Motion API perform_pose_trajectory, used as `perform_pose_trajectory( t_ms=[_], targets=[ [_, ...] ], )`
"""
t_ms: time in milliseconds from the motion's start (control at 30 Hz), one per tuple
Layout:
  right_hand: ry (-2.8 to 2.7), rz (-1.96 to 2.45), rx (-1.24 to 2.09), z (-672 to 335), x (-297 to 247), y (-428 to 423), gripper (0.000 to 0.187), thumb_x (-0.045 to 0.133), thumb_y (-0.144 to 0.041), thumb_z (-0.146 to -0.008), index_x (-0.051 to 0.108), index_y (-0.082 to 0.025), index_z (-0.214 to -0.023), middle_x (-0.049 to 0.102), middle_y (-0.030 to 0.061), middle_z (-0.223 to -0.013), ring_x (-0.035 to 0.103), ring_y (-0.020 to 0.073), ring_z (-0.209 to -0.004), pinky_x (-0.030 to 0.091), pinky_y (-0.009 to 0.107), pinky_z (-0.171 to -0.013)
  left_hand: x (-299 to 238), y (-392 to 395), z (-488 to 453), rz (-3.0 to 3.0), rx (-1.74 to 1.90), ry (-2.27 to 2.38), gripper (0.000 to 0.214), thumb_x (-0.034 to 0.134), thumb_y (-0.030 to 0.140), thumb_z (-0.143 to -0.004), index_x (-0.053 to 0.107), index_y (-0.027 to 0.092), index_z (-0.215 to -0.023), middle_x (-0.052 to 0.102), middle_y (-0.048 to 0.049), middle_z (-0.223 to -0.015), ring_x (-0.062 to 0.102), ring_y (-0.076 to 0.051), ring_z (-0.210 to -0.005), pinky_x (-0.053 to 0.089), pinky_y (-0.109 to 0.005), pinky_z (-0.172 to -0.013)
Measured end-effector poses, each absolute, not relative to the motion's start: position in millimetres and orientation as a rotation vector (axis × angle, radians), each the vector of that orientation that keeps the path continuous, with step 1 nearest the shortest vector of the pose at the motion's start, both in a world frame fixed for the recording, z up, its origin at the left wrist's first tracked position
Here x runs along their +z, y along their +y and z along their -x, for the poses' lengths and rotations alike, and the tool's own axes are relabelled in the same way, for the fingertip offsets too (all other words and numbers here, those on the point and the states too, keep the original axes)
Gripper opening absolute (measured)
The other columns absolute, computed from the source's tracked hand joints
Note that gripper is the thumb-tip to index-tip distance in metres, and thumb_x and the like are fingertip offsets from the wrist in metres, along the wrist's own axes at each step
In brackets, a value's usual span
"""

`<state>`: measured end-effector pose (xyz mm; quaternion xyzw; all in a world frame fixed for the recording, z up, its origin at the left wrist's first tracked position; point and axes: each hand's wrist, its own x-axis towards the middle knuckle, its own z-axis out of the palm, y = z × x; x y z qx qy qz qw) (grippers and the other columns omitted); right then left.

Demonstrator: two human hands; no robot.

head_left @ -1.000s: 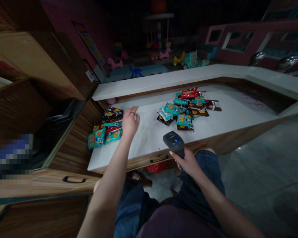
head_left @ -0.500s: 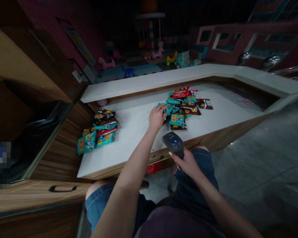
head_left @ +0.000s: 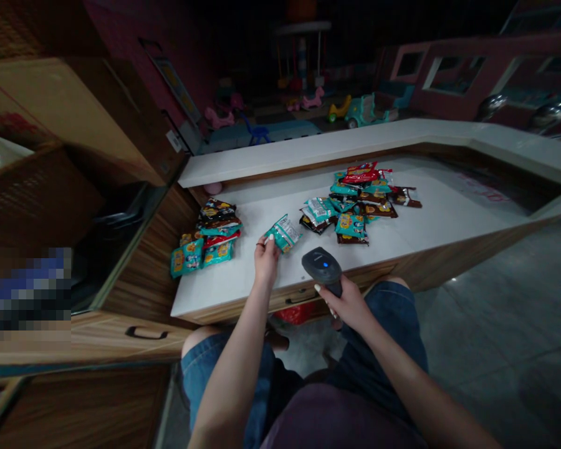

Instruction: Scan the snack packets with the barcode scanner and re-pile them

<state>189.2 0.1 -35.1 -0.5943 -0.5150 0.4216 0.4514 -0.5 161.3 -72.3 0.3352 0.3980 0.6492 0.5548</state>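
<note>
My left hand [head_left: 266, 257] pinches a teal snack packet [head_left: 284, 233] by its near left end, above the white counter, with its printed label side up. In my right hand [head_left: 348, 302] is a dark barcode scanner [head_left: 322, 267], gripped by its handle, a small blue light glowing on top. The scanner head is just right of the packet, not touching it. To the right lies a loose pile of teal, brown and red snack packets [head_left: 362, 202]. A smaller stack of similar packets [head_left: 215, 234] rests at the counter's left end.
A raised white ledge [head_left: 299, 146] runs along the back of the counter [head_left: 243, 274]. Wooden drawers with a dark handle [head_left: 146, 333] stand at the left, below a cardboard box [head_left: 88, 118]. Beyond the ledge are children's ride-on toys [head_left: 364, 112].
My left hand has drawn a teal packet out of the right pile, leftward and nearer me. The scanner stays in my right hand, and the camera view has turned slightly left.
</note>
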Motion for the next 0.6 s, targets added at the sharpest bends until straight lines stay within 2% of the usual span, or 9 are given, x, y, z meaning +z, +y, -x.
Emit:
perform_pose_trajectory(
  t_ms=[100, 200, 367, 600],
  targets=[
    [-1.289, 1.462, 1.023, -186.0, -31.6, 3.5, 0.03, 0.068, -0.05, -0.081, 0.064, -0.022, -0.089, 0.058, -0.0028, -0.049, 0.061, 0.0209, -0.047, 0.045, 0.028, -0.047, -80.8, 157.3, 3.5, -0.774, 1.549, 0.863, 0.049, 0.089, 0.051, -0.073, 0.062, 0.021, -0.101, 0.069, 0.0023, -0.084, 0.065, -0.009, -0.071, 0.051, -0.02, -0.068],
    [-1.292, 1.458, 0.993, -185.4, -27.3, 7.0, 0.028, 0.069, -0.049, -0.081, 0.065, -0.022, -0.087, 0.061, -0.0011, -0.052, 0.065, 0.0227, -0.053, 0.047, 0.028, -0.049, -84.7, 155.9, 4.0, -0.815, 1.544, 0.849, 0.044, 0.087, 0.049, -0.076, 0.065, 0.022, -0.103, 0.072, 0.0009, -0.092, 0.065, -0.009, -0.075, 0.051, -0.019, -0.069],
    [-1.309, 1.442, 0.977, -184.9, -21.3, 10.1, 0.025, 0.068, -0.047, -0.082, 0.064, -0.023, -0.086, 0.061, -0.0009, -0.052, 0.065, 0.0229, -0.053, 0.047, 0.029, -0.051, -86.8, 153.7, 3.2, -0.96, 1.499, 0.858, 0.044, 0.08, 0.05, -0.084, 0.069, 0.022, -0.116, 0.075, -0.0045, -0.112, 0.07, -0.015, -0.092, 0.056, -0.027, -0.086],
    [-1.338, 1.458, 0.947, -184.2, -17.6, 8.1, 0.024, 0.067, -0.047, -0.082, 0.064, -0.023, -0.083, 0.061, 0.0001, -0.052, 0.069, 0.0242, -0.059, 0.049, 0.029, -0.053, -89.9, 153.7, 3.6, -1.028, 1.491, 0.865, 0.047, 0.078, 0.051, -0.086, 0.069, 0.022, -0.121, 0.076, -0.0067, -0.116, 0.072, -0.018, -0.099, 0.056, -0.032, -0.095]
  ],
)
